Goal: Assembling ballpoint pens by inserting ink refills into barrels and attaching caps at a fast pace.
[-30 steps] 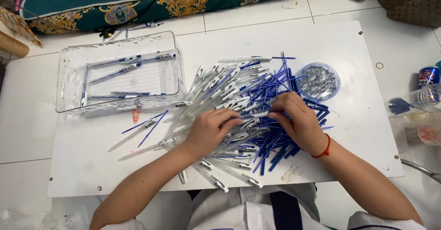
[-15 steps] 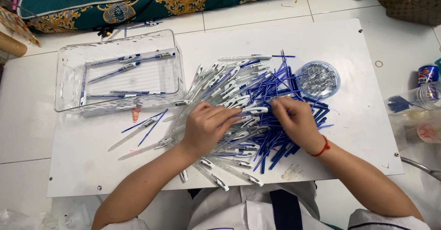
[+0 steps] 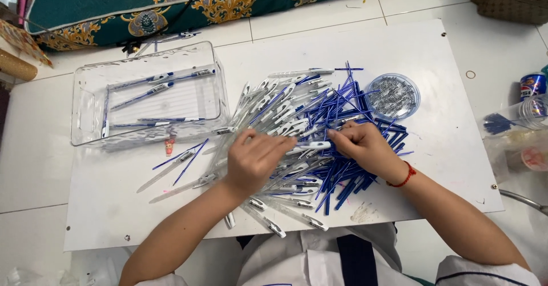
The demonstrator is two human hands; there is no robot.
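1. Left hand (image 3: 254,159): fingers curled on a clear pen barrel (image 3: 308,146), apparently gripping
2. Right hand (image 3: 365,148): fingertips pinch the barrel's other end
3. Pen pile (image 3: 297,109) beneath both hands' fingers

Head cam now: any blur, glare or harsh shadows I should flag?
Head view: light is even and soft, with only faint shadows under the left hand and right hand. Hands and pen pile look sharp, no motion blur. Mild glare on the clear tray walls and white board. The board's edges lean, so there is some wide-angle skew.
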